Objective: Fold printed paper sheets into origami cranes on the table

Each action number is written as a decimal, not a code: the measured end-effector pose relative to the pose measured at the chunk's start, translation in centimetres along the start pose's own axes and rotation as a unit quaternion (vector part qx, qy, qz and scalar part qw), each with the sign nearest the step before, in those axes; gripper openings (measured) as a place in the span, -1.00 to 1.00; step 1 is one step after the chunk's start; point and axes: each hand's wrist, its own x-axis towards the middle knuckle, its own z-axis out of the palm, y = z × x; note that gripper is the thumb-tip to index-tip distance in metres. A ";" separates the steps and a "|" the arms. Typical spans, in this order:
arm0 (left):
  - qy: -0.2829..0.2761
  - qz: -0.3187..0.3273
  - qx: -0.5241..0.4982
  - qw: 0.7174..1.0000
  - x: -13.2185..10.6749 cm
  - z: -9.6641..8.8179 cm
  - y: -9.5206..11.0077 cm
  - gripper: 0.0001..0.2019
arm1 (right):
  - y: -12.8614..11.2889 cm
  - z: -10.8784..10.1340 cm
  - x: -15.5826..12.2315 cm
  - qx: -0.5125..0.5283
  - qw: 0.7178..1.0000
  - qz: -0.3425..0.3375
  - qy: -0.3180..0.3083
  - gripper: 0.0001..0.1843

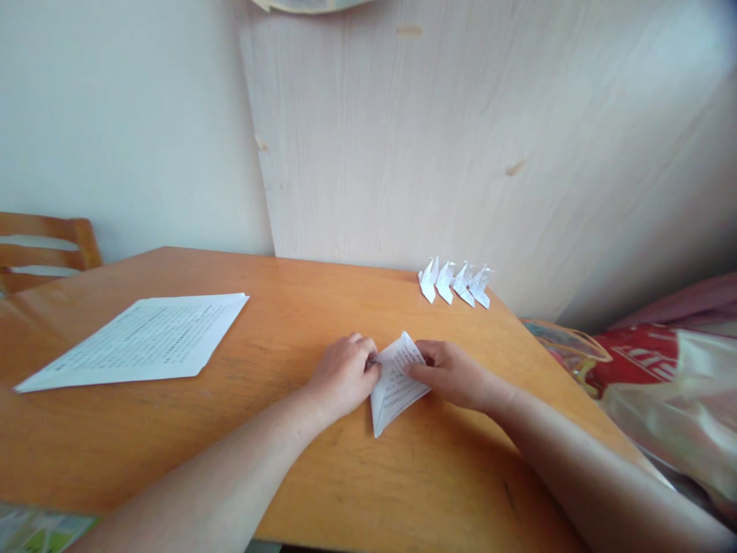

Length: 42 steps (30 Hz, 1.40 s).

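Note:
A printed sheet of paper, folded into a small pointed shape, is held between my two hands just over the wooden table. My left hand pinches its left edge with thumb and curled fingers. On the other side my right hand grips the right edge, the thumb lying on the printed face and the fingers behind, partly hidden. Beyond the hands, several folded paper cranes stand in a row near the table's far right corner.
A stack of printed sheets lies on the left of the wooden table. Behind it are a wooden chair and a pale panel against the wall. Red and white bags sit past the right edge.

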 end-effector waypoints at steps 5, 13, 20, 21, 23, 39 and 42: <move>0.002 0.009 0.009 1.000 -0.1 0.0 0.0 -0.97 | 0.2 -2.9 -0.8 0.111 0.990 0.034 -0.084 -0.79; -0.004 0.015 0.016 1.000 -0.2 0.1 0.0 -0.94 | 1.4 -3.9 -0.9 0.044 0.987 0.051 -0.147 -0.91; 0.011 0.018 0.038 0.999 -0.3 0.2 0.1 -0.88 | 0.6 -3.1 -0.9 0.043 0.986 0.040 -0.158 -0.81; 0.013 0.020 0.044 0.999 -0.3 0.2 0.1 -0.86 | 0.7 -3.1 -0.9 0.044 0.986 0.039 -0.154 -0.82; 0.014 0.021 0.057 0.998 -0.3 0.2 0.2 -0.81 | 0.8 -3.0 -0.8 0.051 0.986 0.023 -0.155 -0.82; 0.009 -0.014 0.137 0.990 -0.4 -0.1 0.8 -0.49 | 0.4 -2.1 -0.7 0.028 0.990 -0.029 -0.136 -0.83; 0.011 -0.023 0.150 0.988 -0.4 0.0 1.0 -0.45 | 0.2 -2.0 -0.7 0.020 0.990 -0.030 -0.133 -0.85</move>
